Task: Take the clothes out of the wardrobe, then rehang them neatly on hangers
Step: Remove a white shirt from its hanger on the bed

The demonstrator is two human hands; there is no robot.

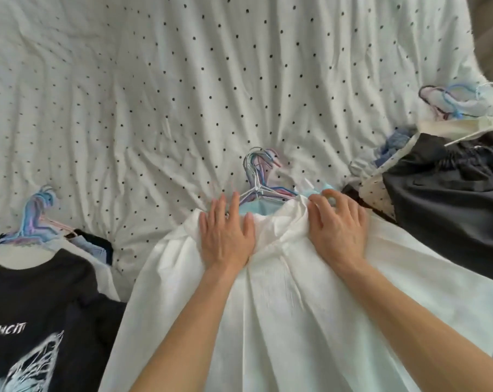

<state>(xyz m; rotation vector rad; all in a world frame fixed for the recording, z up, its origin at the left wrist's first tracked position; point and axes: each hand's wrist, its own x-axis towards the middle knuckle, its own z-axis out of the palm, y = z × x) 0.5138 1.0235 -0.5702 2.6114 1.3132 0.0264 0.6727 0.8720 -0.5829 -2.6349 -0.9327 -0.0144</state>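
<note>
A white garment point(268, 306) lies spread on the bed in front of me, on top of a stack of clothes whose wire hangers point(258, 176) stick out past its top edge. My left hand point(225, 236) lies flat with straight fingers on the garment's upper left part. My right hand point(337, 224) has its fingers curled, pinching the bunched white fabric at the garment's top right. A pale blue garment point(253, 209) peeks out underneath between my hands.
A black printed T-shirt point(36, 321) on a stack of pastel hangers point(37, 219) lies at the left. A dark grey garment point(451, 199) heaps at the right, with more hangers point(451, 104) behind it. The dotted white bedsheet point(183, 80) stretches beyond.
</note>
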